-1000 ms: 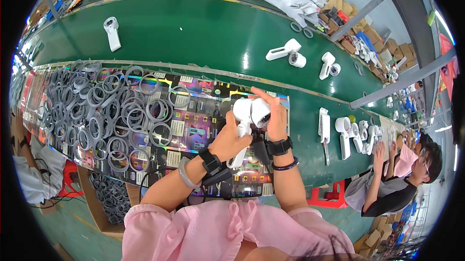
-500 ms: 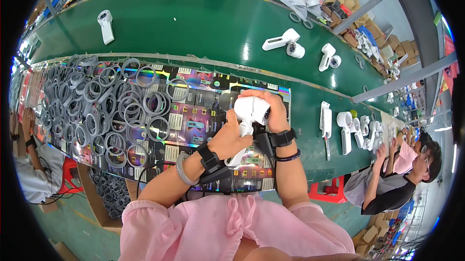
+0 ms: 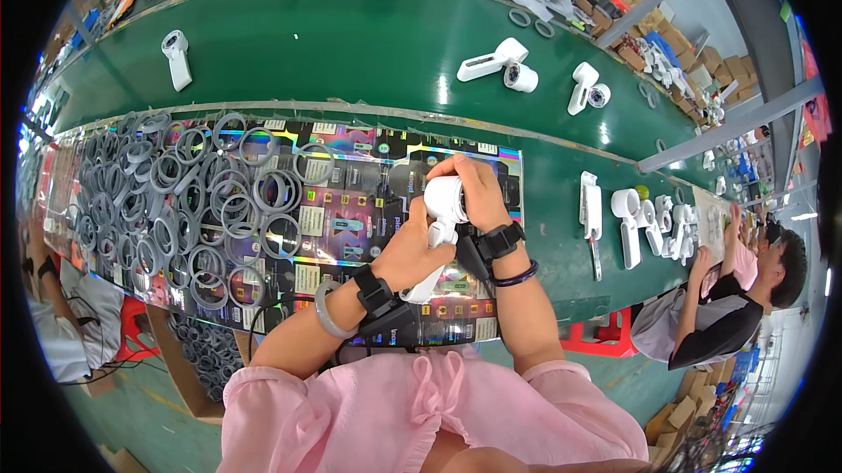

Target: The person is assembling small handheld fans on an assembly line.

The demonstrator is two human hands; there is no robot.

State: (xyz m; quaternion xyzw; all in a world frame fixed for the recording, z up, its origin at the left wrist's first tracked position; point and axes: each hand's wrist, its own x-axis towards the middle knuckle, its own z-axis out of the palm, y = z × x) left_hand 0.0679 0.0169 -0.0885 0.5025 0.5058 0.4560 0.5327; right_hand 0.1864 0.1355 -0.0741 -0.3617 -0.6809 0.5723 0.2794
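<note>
Over the printed sheet in front of me I hold a white device (image 3: 445, 198) with a barrel-shaped head and a slim handle. My left hand (image 3: 409, 254) is closed around its neck, just below the head, with the handle's end sticking out underneath. My right hand (image 3: 481, 198) wraps the far and right side of the head and hides its end face. To my left lies a heap of loose grey rings (image 3: 209, 278), beside my left forearm and apart from both hands.
Similar white devices stand to the right (image 3: 626, 227), and others lie on the green belt (image 3: 307, 56) beyond the sheet. A cardboard box (image 3: 175, 359) of grey rings is below the table's left side. A co-worker (image 3: 710, 315) sits at the right, another person (image 3: 74, 324) at the left.
My right hand has turned over the head and now covers its right end. The head's end face has swung out of sight. My left hand keeps its hold on the neck.
</note>
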